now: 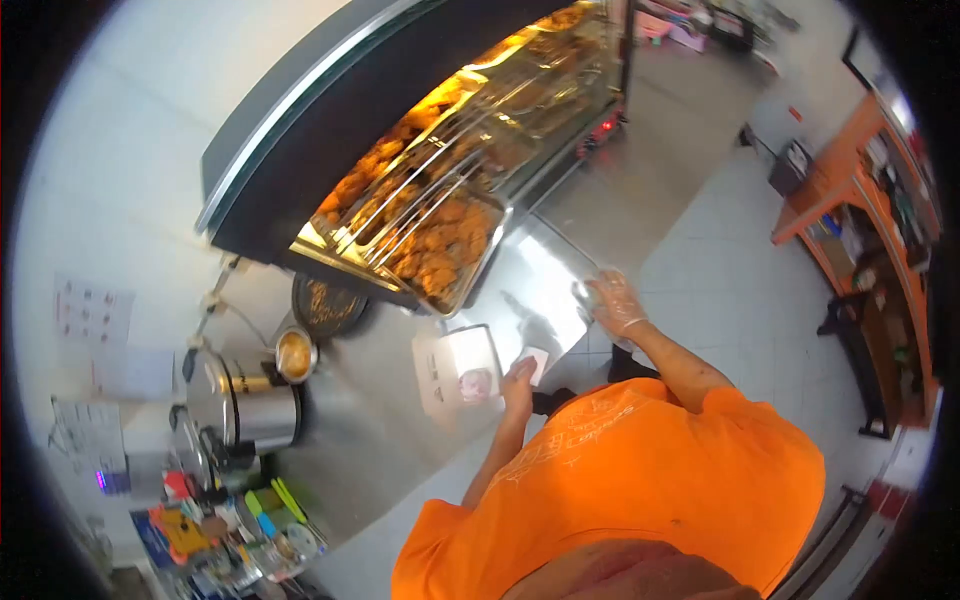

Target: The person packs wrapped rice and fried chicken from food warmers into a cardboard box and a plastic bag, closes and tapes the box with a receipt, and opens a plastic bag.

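Apparently, the left hand (517,385) pinches a white item (537,362); the right hand (616,303) blurs, its grip I cannot tell.

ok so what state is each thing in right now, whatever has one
left hand: closed on a small white item
right hand: in a clear glove, grip too blurred to tell
white box: looks open
display case: lit inside
front tray: loaded with browned food
dark pan: holding brown pieces
small metal container: orange-yellow contents showing
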Demonstrator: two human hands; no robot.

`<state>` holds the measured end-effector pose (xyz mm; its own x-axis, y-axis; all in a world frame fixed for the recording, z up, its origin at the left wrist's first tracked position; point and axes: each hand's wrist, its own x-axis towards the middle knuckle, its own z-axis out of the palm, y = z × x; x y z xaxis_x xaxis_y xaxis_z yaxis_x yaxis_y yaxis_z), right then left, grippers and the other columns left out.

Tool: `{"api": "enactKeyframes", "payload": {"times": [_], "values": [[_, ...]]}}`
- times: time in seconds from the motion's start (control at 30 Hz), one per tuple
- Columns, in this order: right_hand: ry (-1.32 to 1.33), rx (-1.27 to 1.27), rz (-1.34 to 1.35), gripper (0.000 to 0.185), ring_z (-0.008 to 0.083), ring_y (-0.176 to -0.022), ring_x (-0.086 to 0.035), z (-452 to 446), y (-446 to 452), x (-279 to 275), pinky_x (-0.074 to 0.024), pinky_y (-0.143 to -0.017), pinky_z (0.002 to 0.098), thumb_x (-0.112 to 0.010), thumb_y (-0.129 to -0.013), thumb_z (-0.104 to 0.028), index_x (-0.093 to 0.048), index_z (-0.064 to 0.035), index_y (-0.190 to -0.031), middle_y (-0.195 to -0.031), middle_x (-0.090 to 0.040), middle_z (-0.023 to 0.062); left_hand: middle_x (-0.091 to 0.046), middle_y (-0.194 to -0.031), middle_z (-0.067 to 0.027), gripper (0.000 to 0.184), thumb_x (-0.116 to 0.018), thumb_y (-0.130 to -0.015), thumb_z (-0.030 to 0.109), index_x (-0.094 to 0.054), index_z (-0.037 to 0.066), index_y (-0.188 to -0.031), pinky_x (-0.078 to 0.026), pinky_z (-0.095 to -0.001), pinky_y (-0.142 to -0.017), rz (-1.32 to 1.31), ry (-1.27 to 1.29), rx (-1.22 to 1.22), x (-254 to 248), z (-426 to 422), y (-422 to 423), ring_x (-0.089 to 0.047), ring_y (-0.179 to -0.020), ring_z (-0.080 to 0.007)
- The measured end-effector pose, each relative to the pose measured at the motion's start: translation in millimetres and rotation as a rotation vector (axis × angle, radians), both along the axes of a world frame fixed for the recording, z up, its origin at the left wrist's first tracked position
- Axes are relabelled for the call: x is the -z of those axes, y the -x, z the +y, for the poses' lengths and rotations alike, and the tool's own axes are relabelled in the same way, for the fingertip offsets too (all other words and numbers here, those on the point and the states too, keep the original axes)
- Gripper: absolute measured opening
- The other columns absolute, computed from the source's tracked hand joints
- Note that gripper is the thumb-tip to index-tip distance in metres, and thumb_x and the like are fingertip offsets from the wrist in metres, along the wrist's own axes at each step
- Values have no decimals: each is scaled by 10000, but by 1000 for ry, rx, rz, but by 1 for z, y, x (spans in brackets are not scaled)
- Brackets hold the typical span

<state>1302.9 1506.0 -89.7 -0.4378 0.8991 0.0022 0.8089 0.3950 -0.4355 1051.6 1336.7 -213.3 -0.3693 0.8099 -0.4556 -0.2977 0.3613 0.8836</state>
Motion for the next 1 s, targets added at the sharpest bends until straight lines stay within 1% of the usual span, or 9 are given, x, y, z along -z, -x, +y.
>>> {"api": "enactKeyframes", "payload": {"times": [0.13,0.17,0.23,0.6,0.67,0.77,0.87,0.93,1.0], "values": [[246,200,-24,515,348,-1318,-476,-30,-150,83,-342,-1137,434,-722,-814,-286,-583,-113,-1279,-1368,-548,180,-632,-1230,-148,502,-769,-789,24,-605,-26,-1261,-487,-341,-957,39,50,9,-42,17,-66,-600,-1111,-240],[289,237,-14,496,338,-1298,-496,-37,-183,89,-358,-1125,427,-722,-820,-284,-594,-99,-1262,-1344,-569,174,-620,-1200,-143,578,-789,-776,43,-551,-15,-1300,-487,-346,-953,34,-103,-23,7,26,-73,-584,-1122,-238],[354,297,25,473,332,-1284,-510,-49,-237,99,-376,-1109,428,-714,-831,-294,-610,-91,-1245,-1311,-597,161,-614,-1186,-150,541,-819,-758,73,-576,-11,-1234,-490,-353,-947,409,-53,-4,1,59,-106,-592,-1095,-247],[506,512,203,378,346,-1184,-578,-69,-493,114,-446,-1032,407,-695,-857,-251,-643,-48,-1172,-1215,-647,176,-563,-1372,-203,453,-716,-835,54,-620,-6,-1274,-316,-381,-1137,321,-142,-135,-5,263,-309,-452,-1350,-304],[594,484,200,377,344,-1162,-593,-46,-516,107,-462,-1011,394,-688,-862,-252,-643,-42,-1171,-1201,-652,175,-632,-1243,-200,480,-713,-834,79,-612,52,-1302,-488,-374,-963,629,-73,-188,69,281,-292,-622,-1124,-290],[583,466,193,379,338,-1133,-610,4,-570,133,-479,-988,377,-675,-870,-270,-644,-42,-1171,-1186,-660,166,-674,-872,-125,526,-687,-822,80,-574,82,-1336,-473,-314,-429,352,28,-286,77,290,-282,-585,-508,-173],[581,541,195,370,333,-1119,-616,69,-600,126,-481,-985,369,-641,-892,-288,-644,-45,-1171,-1226,-646,149,-695,-1105,-190,314,-678,-824,33,-704,17,-1136,-552,-349,-867,529,2,-305,50,321,-305,-677,-971,-258],[586,594,178,355,332,-1107,-621,116,-625,120,-483,-985,376,-623,-904,-273,-645,-46,-1176,-1259,-628,144,-693,-1121,-164,269,-665,-846,-6,-713,21,-1109,-541,-350,-892,481,-49,-253,27,370,-343,-668,-985,-247],[387,351,33,407,341,-1148,-606,137,-693,210,-477,-1000,393,-555,-928,-337,-639,-62,-1216,-1262,-634,164,-697,-1111,-149,263,-677,-848,18,-722,49,-1105,-536,-341,-888,417,-102,-152,16,434,-387,-663,-986,-236]]}}
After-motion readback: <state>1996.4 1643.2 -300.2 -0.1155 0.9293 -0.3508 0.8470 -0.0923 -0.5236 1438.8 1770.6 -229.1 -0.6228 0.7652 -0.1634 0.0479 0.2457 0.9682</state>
